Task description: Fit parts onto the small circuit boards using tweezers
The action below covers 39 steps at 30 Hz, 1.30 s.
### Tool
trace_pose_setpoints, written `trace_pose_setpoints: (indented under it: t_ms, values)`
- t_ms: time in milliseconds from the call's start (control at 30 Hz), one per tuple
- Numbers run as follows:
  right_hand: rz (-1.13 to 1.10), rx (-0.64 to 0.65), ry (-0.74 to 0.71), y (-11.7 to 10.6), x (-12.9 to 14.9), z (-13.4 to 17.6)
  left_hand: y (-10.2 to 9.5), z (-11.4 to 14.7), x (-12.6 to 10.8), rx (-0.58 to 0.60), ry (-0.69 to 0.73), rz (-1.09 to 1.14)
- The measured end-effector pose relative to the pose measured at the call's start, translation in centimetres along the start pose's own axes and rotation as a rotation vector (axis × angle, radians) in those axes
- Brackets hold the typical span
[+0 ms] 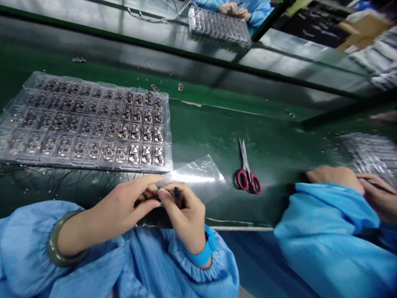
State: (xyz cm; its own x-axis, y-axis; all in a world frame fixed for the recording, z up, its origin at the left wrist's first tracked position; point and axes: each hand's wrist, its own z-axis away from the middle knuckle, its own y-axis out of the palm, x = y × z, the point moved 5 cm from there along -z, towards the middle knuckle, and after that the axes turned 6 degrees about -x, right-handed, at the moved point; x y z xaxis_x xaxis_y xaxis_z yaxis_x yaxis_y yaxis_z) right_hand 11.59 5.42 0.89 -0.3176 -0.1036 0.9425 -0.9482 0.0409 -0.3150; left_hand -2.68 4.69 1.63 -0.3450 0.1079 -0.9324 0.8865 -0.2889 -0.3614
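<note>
My left hand (127, 203) and my right hand (186, 215) meet at the front edge of the bench, fingers and thumbs pinched together. Between them is a small dark part (178, 197), which looks like a small circuit board; my fingers hide most of it. Just beyond my hands lies a clear plastic tray (170, 159), its pockets filled with small circuit boards (135, 154). A clear plastic sheet (201, 178) lies flat past my right hand. Thin black wires (77, 180) stick out along the tray's near side.
Red-handled scissors (247, 178) lie right of the sheet, blades pointing away. A co-worker's blue sleeve (328, 231) and hands occupy the right side, beside more clear trays (372, 153). Loose small parts (180, 87) lie behind the tray. Across a green rail, another person's hands (234, 10) touch a tray.
</note>
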Motion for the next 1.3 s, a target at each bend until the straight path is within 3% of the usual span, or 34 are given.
trace_pose_setpoints:
  t_ms: [100,167,300,533,800,933,1033,1167,1300]
  values:
    - [-0.102,-0.094,0.167,-0.5,-1.5,0.2,0.0,-0.2,1.1,-0.01,-0.232,0.243]
    - [-0.168,-0.129,0.229,-0.6,-2.4,0.4,-0.2,-0.3,1.4,0.001,-0.3,0.317]
    - [-0.198,-0.148,0.258,-0.3,-2.8,0.6,-0.2,-0.7,1.7,0.002,-0.325,0.321]
    - [-0.118,-0.19,0.192,0.0,-1.4,0.0,-0.1,-0.8,2.3,0.007,-0.434,0.335]
    - [-0.1,-0.243,0.155,0.4,-1.2,0.3,-0.1,-0.6,2.7,-0.02,-0.463,0.338]
    - [-0.158,-0.227,0.163,0.4,-1.7,0.4,-0.3,-0.5,2.9,-0.03,-0.462,0.338]
    - [-0.322,-0.302,0.152,-0.9,-2.4,0.1,-0.5,-0.3,3.0,-0.026,-0.451,0.331]
    - [-0.387,-0.386,0.154,-3.5,-3.3,0.2,-0.4,0.0,2.9,0.08,-0.425,0.288]
    - [-0.242,-0.291,0.277,-4.2,-3.9,1.4,0.4,0.2,2.0,0.304,-0.309,0.223]
